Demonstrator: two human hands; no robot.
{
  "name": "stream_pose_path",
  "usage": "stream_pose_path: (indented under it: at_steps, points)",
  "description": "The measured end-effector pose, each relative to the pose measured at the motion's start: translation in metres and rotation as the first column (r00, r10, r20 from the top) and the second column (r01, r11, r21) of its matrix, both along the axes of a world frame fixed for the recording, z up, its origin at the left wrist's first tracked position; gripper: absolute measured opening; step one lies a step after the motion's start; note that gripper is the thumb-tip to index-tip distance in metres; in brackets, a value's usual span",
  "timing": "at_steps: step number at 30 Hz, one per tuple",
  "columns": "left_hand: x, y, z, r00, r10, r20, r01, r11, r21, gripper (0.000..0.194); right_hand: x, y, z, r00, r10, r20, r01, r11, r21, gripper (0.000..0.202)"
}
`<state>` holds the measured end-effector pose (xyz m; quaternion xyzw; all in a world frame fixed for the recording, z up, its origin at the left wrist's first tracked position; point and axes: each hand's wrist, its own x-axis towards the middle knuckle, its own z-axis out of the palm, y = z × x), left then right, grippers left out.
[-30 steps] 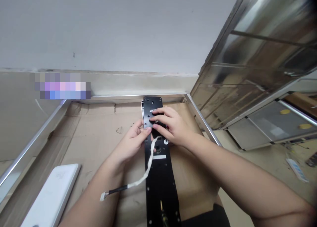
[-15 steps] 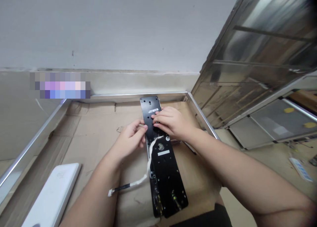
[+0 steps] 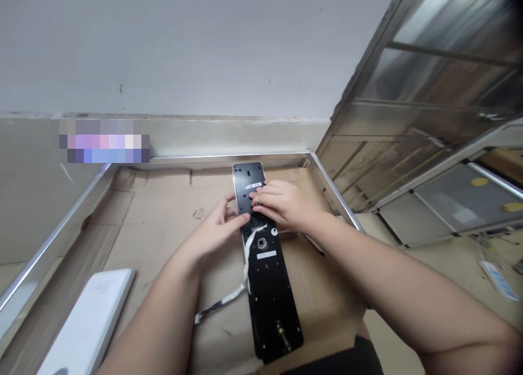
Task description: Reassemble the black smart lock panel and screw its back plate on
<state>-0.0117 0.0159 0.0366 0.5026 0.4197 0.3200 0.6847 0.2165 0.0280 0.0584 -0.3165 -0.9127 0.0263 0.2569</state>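
Note:
A long black panel [image 3: 272, 288] with screw holes, white labels and a round opening lies lengthwise over the cardboard. My left hand [image 3: 223, 222] grips its left edge, thumb on top and fingers at the side, partly hidden. Across the upper part of the panel, my right hand [image 3: 281, 203] has its fingers bent together over the surface; whether they pinch something small cannot be made out. A white-wrapped cable [image 3: 247, 255] comes out near the panel's middle and hangs to the left, ending in a black section and a small white connector [image 3: 198, 318].
Brown cardboard [image 3: 163, 217] lines a surface with a raised metal rim [image 3: 220, 157]. At the lower left lies a white flat box-like object [image 3: 87, 320]. A thin dark rod [image 3: 314, 244] is beside my right forearm. A power strip [image 3: 498, 280] is at the far right.
The panel has turned slightly, its lower end shifting left and lying flatter. The cable's end moved right. My left thumb has moved further onto the panel; my right hand is nearly still.

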Motion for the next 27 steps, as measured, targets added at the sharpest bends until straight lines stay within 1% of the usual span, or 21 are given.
stream_pose_path:
  at_steps: [3,11,15,18,20,22,23,24,25,27]
  points:
    - [0.0,-0.001,0.0,0.999,-0.018,0.031,0.019,1.0,-0.017,0.071,0.0,0.0,0.0,1.0,-0.017,-0.013,0.017,1.0,-0.006,0.027]
    - [-0.003,0.002,-0.006,0.997,-0.015,0.079,0.018,0.999,-0.037,0.069,-0.003,0.002,-0.003,1.0,-0.031,0.003,0.031,0.999,-0.023,0.028]
    - [-0.004,0.002,-0.008,0.994,-0.033,0.104,0.036,0.999,-0.029,0.07,-0.003,0.001,-0.001,0.998,-0.018,-0.053,0.014,0.998,-0.064,0.023]
    - [-0.004,0.002,-0.009,0.995,-0.034,0.096,0.036,0.999,-0.021,0.064,0.0,-0.001,0.002,0.996,0.005,-0.09,-0.015,0.994,-0.109,0.017]
    - [-0.005,0.002,-0.011,0.993,-0.072,0.096,0.074,0.997,-0.021,0.063,0.003,-0.001,0.004,0.993,-0.031,-0.111,0.015,0.99,-0.14,0.019]
    - [-0.005,0.002,-0.013,0.985,-0.13,0.11,0.134,0.991,-0.029,0.066,0.006,0.0,0.004,0.98,-0.137,-0.147,0.106,0.975,-0.197,0.033]
    - [-0.006,0.002,-0.015,0.981,-0.156,0.119,0.161,0.986,-0.034,0.067,0.006,0.0,0.002,0.963,-0.207,-0.17,0.16,0.953,-0.256,0.04]
    - [-0.006,0.002,-0.016,0.977,-0.173,0.126,0.179,0.983,-0.037,0.068,0.006,0.001,0.0,0.94,-0.282,-0.19,0.204,0.915,-0.348,0.047]
    - [-0.007,0.002,-0.018,0.975,-0.181,0.129,0.187,0.982,-0.038,0.068,0.005,0.002,-0.002,0.91,-0.359,-0.207,0.231,0.855,-0.465,0.052]
    - [-0.008,0.003,-0.021,0.974,-0.185,0.128,0.191,0.981,-0.033,0.067,0.003,0.005,-0.008,0.843,-0.49,-0.221,0.218,0.686,-0.694,0.058]
